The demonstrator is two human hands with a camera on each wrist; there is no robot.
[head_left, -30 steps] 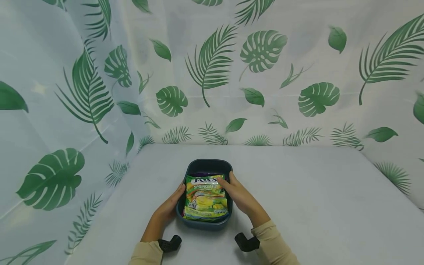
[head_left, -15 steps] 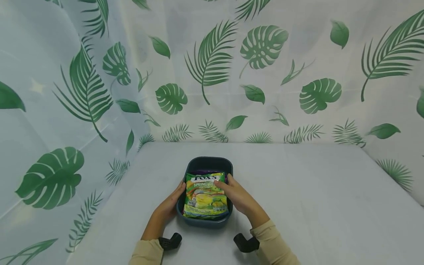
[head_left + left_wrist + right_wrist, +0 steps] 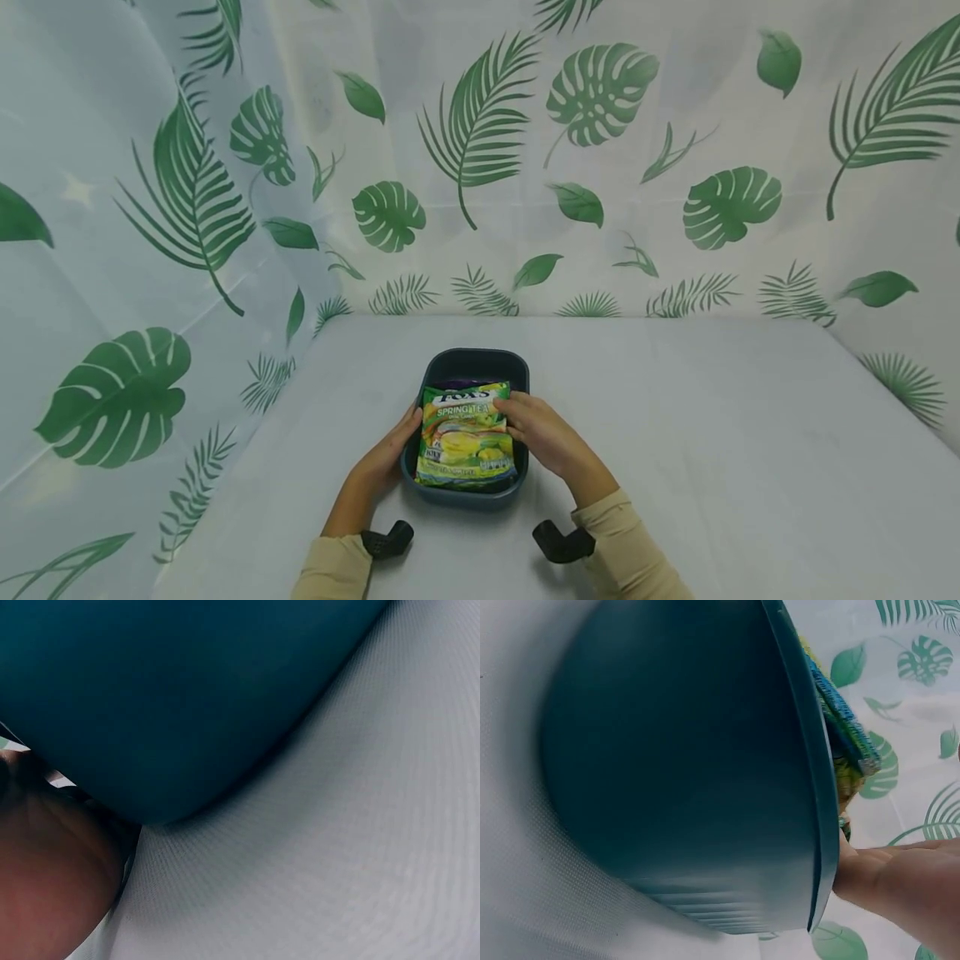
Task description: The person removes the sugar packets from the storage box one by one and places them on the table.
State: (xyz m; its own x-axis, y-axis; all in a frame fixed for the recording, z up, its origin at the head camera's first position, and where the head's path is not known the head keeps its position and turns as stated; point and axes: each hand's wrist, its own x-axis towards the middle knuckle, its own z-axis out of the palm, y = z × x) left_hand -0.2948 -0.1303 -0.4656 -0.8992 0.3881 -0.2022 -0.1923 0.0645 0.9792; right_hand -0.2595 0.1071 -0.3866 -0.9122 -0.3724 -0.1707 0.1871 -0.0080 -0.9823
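Note:
A dark teal plastic bin (image 3: 468,500) sits on the table with a green and yellow Fox's Spring Tea candy bag (image 3: 459,446) lying in it, face up. My right hand (image 3: 551,437) reaches over the bin's right rim and grips the bag's right edge; some fingers are hidden there. In the right wrist view, the bag's blue crimped edge (image 3: 847,716) stands above the rim. Against the bin's left side my left hand (image 3: 381,462) rests with its visible fingers fairly straight. Its palm (image 3: 56,877) shows beside the bin wall in the left wrist view.
Something purple and shiny (image 3: 461,384) shows behind the candy bag inside the bin. The white table (image 3: 712,450) extends widely to the right. Leaf-patterned curtains (image 3: 480,167) hang at the back and sides. A black wrist mount (image 3: 562,542) sits at each cuff.
My right hand has shifted from its thumb lying over the bag's front to fingers at the bag's right edge. The left hand keeps its place, and the head view tips slightly downward.

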